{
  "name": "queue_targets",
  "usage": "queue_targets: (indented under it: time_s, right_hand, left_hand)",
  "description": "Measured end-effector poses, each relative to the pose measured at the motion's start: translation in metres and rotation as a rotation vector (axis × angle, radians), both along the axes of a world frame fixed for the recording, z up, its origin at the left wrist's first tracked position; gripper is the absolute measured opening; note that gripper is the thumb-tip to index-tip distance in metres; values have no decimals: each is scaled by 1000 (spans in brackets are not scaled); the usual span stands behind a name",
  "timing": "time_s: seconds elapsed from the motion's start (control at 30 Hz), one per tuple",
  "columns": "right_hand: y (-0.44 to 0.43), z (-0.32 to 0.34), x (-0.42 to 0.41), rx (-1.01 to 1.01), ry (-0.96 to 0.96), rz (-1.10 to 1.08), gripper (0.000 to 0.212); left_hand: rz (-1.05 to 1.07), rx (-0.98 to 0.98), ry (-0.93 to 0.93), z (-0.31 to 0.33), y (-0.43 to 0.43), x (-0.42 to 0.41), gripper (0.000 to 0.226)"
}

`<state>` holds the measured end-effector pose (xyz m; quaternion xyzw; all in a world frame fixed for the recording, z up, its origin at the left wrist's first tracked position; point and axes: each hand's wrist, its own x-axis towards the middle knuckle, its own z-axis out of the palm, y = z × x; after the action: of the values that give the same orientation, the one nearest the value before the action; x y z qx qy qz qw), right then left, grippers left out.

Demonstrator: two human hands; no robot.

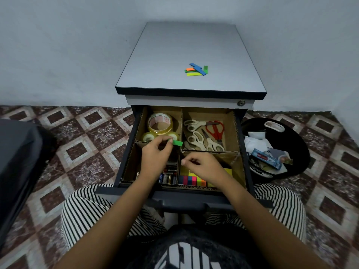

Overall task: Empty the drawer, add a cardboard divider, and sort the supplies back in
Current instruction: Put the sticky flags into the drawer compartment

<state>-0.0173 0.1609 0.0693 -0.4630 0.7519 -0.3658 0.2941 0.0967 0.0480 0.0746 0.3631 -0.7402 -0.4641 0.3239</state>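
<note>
Striped trousers (85, 206) under the open dark drawer (127, 152). Brown cardboard divider (181, 123) is in and it's mostly sorted. Left hand (155, 154) pinches a green paper strip (176, 143) mid-drawer. Right hand (204, 167) is curled, can't tell on what. Few coloured strips (196, 69) left on the far surface (184, 45).

The left hand (155, 154) covers the near end of the green strip (177, 143) it pinches, and parts of the 2 small tape rolls (147, 136) in the back-left compartment of the drawer (174, 193). Its wrist hides some batteries (168, 178) near the front edge. The right hand (204, 167) covers most of the sticky notes (194, 180) at the front right. Whether its curled fingertips hold anything is too small to tell. Battery labels are unreadable. The bin (303, 152) holds blurred contents. A dark object (17, 162) is cut off by the left edge.
</note>
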Motion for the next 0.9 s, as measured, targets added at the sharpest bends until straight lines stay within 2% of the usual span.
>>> queue_targets:
  time_s: [0.13,0.23,0.33,0.5,0.9]
  right_hand:
    - [5,5,2,-263,-192,-198,14]
    - [4,1,-3,-328,-231,-344,20]
    - [2,-1,-4,-294,-298,-334,30]
    - [2,4,-2,-301,-327,-285,15]
    - [2,5,-3,-333,-455,-267,21]
  left_hand:
    - [-57,135,104,1,-1,0,14]
    - [-124,212,164,4,1,0,17]
    - [-189,200,175,5,2,2,21]
    - [-257,149,134,4,3,1,19]
    - [-271,134,108,2,5,0,17]
